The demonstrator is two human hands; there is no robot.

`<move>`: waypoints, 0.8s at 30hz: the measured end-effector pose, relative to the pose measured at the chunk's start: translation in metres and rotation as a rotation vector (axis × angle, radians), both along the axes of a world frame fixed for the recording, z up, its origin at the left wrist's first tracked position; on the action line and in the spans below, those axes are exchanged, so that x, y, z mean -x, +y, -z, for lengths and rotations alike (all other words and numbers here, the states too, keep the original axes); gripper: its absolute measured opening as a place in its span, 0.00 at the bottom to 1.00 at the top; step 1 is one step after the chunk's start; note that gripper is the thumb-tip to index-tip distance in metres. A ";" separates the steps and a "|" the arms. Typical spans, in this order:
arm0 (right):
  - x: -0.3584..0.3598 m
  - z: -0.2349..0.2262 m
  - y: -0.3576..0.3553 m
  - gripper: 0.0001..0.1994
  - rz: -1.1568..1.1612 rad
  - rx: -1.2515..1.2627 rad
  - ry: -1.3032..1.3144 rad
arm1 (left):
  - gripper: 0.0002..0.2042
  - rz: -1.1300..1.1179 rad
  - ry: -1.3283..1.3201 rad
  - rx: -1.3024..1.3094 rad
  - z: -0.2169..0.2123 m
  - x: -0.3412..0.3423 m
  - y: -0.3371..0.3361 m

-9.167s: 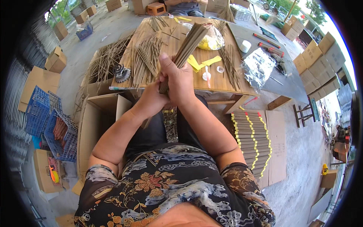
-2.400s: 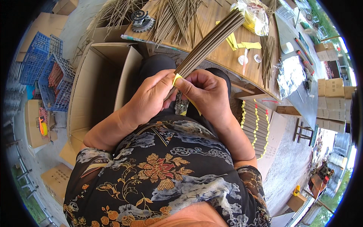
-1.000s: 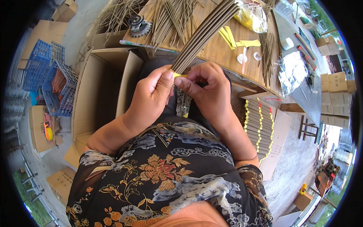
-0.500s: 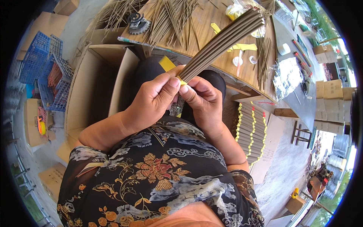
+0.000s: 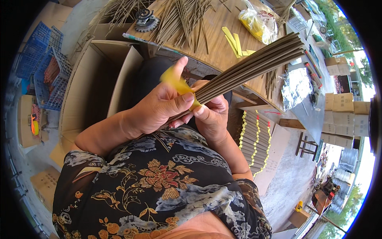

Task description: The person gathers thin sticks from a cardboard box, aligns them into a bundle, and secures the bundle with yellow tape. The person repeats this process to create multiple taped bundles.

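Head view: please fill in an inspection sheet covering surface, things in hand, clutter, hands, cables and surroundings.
Surface: wooden table, loose brown sticks spread on it.
Things in hand: bundle of brown sticks, slanting to the upper right of the picture; yellow strip, blurred, against the bundle; whether it goes fully round, cannot tell.
Clutter: more yellow strips, plastic bag with yellow contents, toothed metal device, all on the table.
Hands: left hand and right hand both grip the bundle near the strip.
Cables: nothing seen.
Surroundings: open cardboard box and blue crates at left; yellow-banded brown bundles and stacked cartons at right.
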State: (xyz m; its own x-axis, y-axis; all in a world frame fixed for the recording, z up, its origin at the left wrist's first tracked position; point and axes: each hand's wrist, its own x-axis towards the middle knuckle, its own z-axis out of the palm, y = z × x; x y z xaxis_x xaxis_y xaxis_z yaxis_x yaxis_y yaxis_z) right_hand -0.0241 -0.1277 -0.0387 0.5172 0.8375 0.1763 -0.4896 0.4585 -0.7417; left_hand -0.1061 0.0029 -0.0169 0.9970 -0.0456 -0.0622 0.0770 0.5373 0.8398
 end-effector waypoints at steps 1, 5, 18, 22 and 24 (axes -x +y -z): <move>0.000 -0.003 -0.001 0.20 -0.006 0.033 0.015 | 0.39 0.017 0.020 0.009 0.000 0.000 0.001; -0.008 0.009 0.002 0.16 0.172 -0.003 -0.303 | 0.40 0.106 0.057 0.069 -0.003 -0.003 0.005; -0.019 0.003 0.002 0.16 0.168 0.111 -0.352 | 0.13 -0.014 0.161 0.111 -0.004 -0.005 0.007; -0.022 -0.026 -0.001 0.16 0.122 0.277 -0.247 | 0.12 -0.048 0.128 -0.171 -0.005 -0.007 0.016; -0.023 -0.033 0.001 0.11 0.173 0.444 -0.250 | 0.12 -0.037 0.097 -0.335 -0.005 -0.008 0.015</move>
State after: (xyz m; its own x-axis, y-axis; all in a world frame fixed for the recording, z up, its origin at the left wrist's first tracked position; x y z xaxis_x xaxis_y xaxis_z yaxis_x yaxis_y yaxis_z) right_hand -0.0009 -0.1271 -0.0057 0.6422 0.7655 -0.0400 -0.2180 0.1323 -0.9669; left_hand -0.0980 0.0175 -0.0116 0.9863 0.0299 -0.1621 0.1505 0.2371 0.9598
